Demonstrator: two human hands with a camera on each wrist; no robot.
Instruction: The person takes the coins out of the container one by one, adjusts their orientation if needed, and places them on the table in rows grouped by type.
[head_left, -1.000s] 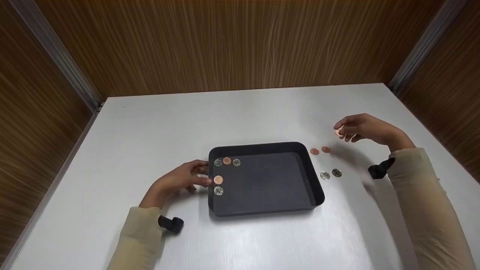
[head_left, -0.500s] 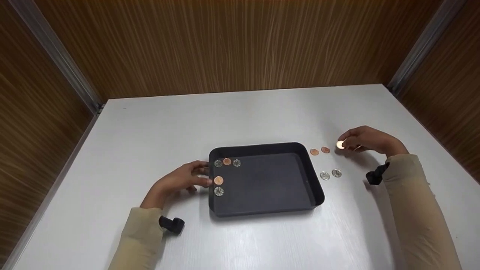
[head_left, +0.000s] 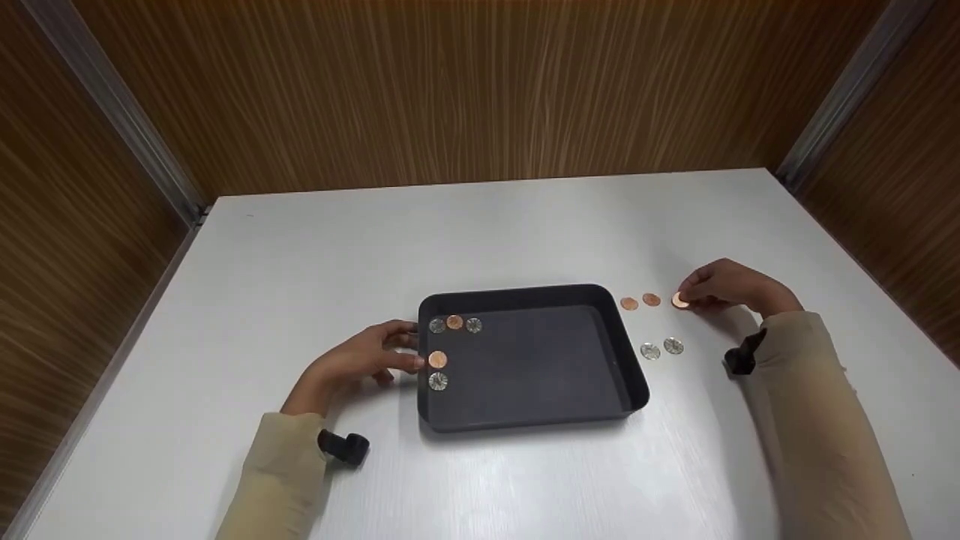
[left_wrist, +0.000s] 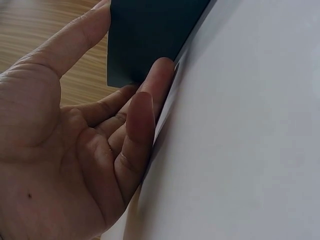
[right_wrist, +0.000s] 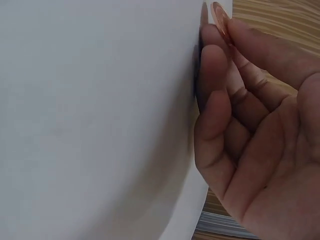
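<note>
Your right hand (head_left: 731,289) pinches a copper coin (head_left: 680,300) low over the table (head_left: 300,247), just beside two other copper coins (head_left: 640,301) right of the tray (head_left: 622,375). If you let go while it is tilted, it may roll off or knock its neighbours. Your left hand (head_left: 360,360) rests with relaxed fingers against the tray's left wall; a push there could shift the coins inside.

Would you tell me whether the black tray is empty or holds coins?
Not empty: the black tray holds five coins along its left side, three copper-and-silver in back, two nearer.
</note>
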